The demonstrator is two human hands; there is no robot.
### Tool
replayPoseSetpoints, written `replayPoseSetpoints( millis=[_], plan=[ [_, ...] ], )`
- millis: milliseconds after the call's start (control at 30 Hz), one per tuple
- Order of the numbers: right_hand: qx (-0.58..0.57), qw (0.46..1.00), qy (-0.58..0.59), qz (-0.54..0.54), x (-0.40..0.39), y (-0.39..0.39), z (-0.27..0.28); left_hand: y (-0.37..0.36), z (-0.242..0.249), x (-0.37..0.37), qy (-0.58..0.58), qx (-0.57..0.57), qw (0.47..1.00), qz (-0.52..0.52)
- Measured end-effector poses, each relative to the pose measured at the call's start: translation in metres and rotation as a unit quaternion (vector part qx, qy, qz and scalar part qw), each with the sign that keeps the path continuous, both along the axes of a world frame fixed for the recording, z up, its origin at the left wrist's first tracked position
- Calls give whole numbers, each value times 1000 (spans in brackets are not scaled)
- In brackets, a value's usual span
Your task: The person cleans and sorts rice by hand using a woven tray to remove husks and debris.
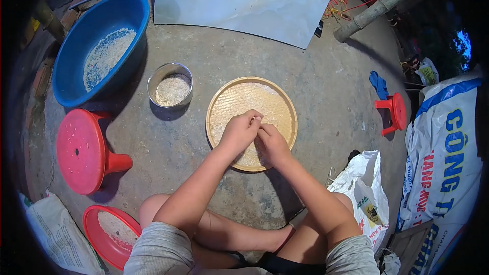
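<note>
A round woven tray [224, 103] with a raised rim rests on the floor in front of my crossed legs. Pale grains lie in a thin layer on it, thicker near its lower edge. Above the tray's middle, my left hand [239, 131] and my right hand [273, 145] meet at the fingertips. The fingers of both are bent and pinched together. Whatever they hold, if anything, is too small to make out. To the upper left of the tray stands a metal pot [173, 90] with pale grains inside.
On the left are a blue basin [66, 66] with grains, a red stool [79, 151] and a red basin [97, 239] with grains. A shiny slab [244, 0] lies ahead. Rightward are a white sack [364, 188], a small red stool [399, 112] and large printed sacks [443, 158].
</note>
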State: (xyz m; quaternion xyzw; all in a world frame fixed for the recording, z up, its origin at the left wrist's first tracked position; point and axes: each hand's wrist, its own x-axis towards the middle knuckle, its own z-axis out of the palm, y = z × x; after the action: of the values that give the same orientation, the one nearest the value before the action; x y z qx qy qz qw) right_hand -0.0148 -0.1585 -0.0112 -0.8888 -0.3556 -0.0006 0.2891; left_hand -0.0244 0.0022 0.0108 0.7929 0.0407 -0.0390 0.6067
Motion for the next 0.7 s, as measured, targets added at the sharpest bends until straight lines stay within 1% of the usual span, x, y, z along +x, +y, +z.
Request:
replayPoseSetpoints(
  millis=[67, 100, 133, 167, 200, 233, 267, 300, 333, 367, 400, 433, 467, 533, 567, 600, 667, 700],
  plan=[
    [-16, 1000, 4, -5, 2, -4, 2, -4, -18, 2, 29, -84, 996, 20],
    [-32, 999, 9, -10, 3, -6, 3, -6, -28, 3, 28, -84, 996, 21],
    [-31, 999, 7, -10, 4, -7, 5, -7, -35, 5, 43, -120, 991, 27],
    [-9, 999, 19, -39, 5, -8, 7, -7, -41, 6, 59, -155, 986, 33],
    [14, 997, 31, -68, 6, -7, 9, -7, -35, 4, 57, -154, 986, 33],
    [15, 997, 30, -68, 6, -5, 12, -7, -21, 2, 109, -237, 963, 62],
    [74, 987, 50, -132, 5, -1, 16, -6, -12, 2, 160, -318, 930, 90],
    [131, 969, 70, -195, 4, 2, 20, -5, -9, 2, 159, -318, 930, 91],
    [130, 970, 70, -193, 4, 6, 26, -3, -7, 3, 202, -397, 892, 82],
    [142, 979, 50, -137, 3, 11, 32, -2, -6, 4, 242, -473, 844, 73],
    [154, 984, 29, -82, 3, 15, 38, -2, -8, 5, 240, -474, 844, 73],
    [143, 989, 14, -25, 2, 18, 41, -2, -12, 6, 243, -538, 804, 72],
    [144, 989, 14, -25, 1, 19, 42, -3, -15, 7, 245, -597, 760, 71],
    [111, 993, -29, -11, -2, 20, 42, -1, -11, 8, 245, -598, 758, 85],
    [81, 997, -5, -7, 1, 13, 36, 2, -15, 8, 249, -585, 764, 110],
    [82, 997, -5, -8, 4, 8, 29, 5, -17, 8, 252, -571, 769, 136],
    [19, 998, -40, -51, 10, -1, 16, 11, -15, 7, 244, -569, 771, 151],
    [-49, 997, -23, -54, 9, -2, 14, 14, -15, 9, 239, -561, 774, 174]
  ],
)
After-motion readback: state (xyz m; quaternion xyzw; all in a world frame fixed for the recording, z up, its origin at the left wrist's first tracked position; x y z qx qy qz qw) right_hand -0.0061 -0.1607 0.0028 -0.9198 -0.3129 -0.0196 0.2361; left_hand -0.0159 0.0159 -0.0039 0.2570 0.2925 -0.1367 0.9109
